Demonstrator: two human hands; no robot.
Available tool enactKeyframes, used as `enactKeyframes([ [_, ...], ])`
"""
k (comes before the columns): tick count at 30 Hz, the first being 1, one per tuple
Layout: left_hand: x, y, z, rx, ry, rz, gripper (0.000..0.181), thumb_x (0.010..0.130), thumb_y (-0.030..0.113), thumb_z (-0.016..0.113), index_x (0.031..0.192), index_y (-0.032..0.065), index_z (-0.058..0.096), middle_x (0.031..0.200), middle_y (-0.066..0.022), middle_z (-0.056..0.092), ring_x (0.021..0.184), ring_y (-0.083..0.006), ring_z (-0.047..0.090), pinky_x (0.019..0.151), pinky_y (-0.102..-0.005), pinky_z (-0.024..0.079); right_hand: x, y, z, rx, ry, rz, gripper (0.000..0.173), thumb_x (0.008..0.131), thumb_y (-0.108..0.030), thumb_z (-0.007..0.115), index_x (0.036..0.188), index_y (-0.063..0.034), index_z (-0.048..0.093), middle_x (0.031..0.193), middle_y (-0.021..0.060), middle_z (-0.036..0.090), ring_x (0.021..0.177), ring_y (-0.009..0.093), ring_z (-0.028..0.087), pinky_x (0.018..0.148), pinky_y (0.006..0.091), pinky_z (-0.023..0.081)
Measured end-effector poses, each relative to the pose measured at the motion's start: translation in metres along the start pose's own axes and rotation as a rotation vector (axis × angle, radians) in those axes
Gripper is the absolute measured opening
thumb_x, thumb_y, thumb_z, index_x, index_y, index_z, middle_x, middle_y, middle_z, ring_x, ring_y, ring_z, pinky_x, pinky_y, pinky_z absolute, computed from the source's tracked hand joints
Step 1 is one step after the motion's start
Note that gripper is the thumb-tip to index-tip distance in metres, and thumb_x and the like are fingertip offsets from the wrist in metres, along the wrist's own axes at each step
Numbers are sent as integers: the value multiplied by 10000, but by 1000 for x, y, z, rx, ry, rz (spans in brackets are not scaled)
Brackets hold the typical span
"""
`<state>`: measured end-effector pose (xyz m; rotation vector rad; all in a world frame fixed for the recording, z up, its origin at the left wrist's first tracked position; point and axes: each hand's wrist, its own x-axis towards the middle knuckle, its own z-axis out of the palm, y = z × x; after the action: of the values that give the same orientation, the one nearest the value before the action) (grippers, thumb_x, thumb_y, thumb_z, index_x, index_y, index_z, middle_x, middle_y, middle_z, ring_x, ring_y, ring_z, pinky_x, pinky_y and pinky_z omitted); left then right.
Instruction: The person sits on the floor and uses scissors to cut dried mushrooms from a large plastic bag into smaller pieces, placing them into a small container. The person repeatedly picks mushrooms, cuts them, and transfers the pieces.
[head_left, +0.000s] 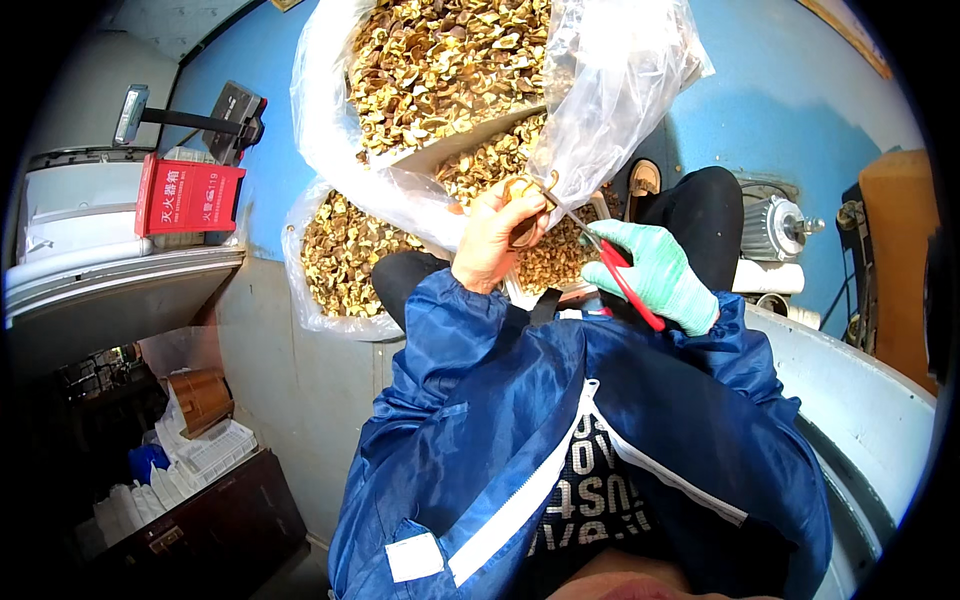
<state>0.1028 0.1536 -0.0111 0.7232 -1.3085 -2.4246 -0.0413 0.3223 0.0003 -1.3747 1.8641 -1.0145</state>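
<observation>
My bare left hand (491, 236) grips dried mushrooms (523, 187), one of them raised at the fingertips. My right hand (656, 270), in a pale green knit glove, holds red-handled scissors (626, 281). Their metal blades reach up to the raised mushroom; whether they have closed on its stem I cannot tell. Beyond the hands, a large clear plastic bag (615, 127) lies open around a heap of dried mushroom pieces (450, 71). A pale divider (465, 139) crosses this heap. Below my hands, a tray (598, 206) contains small trimmed bits (551, 266), partly hidden by them.
Another plastic bag (294, 300) of dried mushrooms (349, 259) lies by my left knee. To the left stand a red fire extinguisher box (191, 196) and a platform scale (225, 124). An electric motor (772, 229) and a curved pale metal rim (847, 367) flank my right side.
</observation>
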Motion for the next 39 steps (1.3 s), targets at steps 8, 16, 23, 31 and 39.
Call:
enactKeyframes([
  [8, 7, -20, -4, 179, -82, -83, 147, 820, 97, 634, 948, 31, 602, 784, -4, 597, 644, -78, 531, 578, -198, 409, 5, 7, -7, 294, -203, 123, 435, 796, -296, 710, 1112, -28, 576, 874, 111, 628, 812, 200, 621, 736, 323, 490],
  [16, 3, -102, -44, 6, -79, -406, 127, 855, 141, 604, 935, 50, 568, 752, -8, 595, 535, -43, 460, 461, -183, 328, -26, 59, 28, 116, -341, -98, 128, 837, -78, 562, 955, -53, 604, 769, 32, 566, 504, 100, 528, 449, 224, 414],
  [23, -59, -7, -139, 865, 762, 324, 130, 813, 106, 637, 894, 5, 655, 805, -52, 644, 660, -116, 572, 605, -251, 464, -13, 41, -16, 749, -368, 236, 370, 875, -201, 632, 1175, -33, 494, 964, 47, 547, 846, 116, 557, 766, 243, 457],
  [31, 41, 123, -119, 1409, 694, 746, 342, 839, 87, 585, 1167, -5, 556, 1155, -174, 582, 1112, -302, 529, 960, -384, 391, 18, 43, -30, 691, -353, 236, 369, 846, -168, 666, 1160, -47, 513, 849, 22, 543, 803, 109, 605, 714, 241, 486],
  [39, 316, 180, -77, 1790, 451, 810, 367, 804, 150, 581, 1166, 92, 583, 1079, -149, 631, 1023, -338, 552, 893, -415, 442, 34, 36, -43, 328, -324, 79, 451, 852, -300, 658, 1175, -24, 508, 861, 90, 616, 794, 164, 627, 717, 267, 478],
])
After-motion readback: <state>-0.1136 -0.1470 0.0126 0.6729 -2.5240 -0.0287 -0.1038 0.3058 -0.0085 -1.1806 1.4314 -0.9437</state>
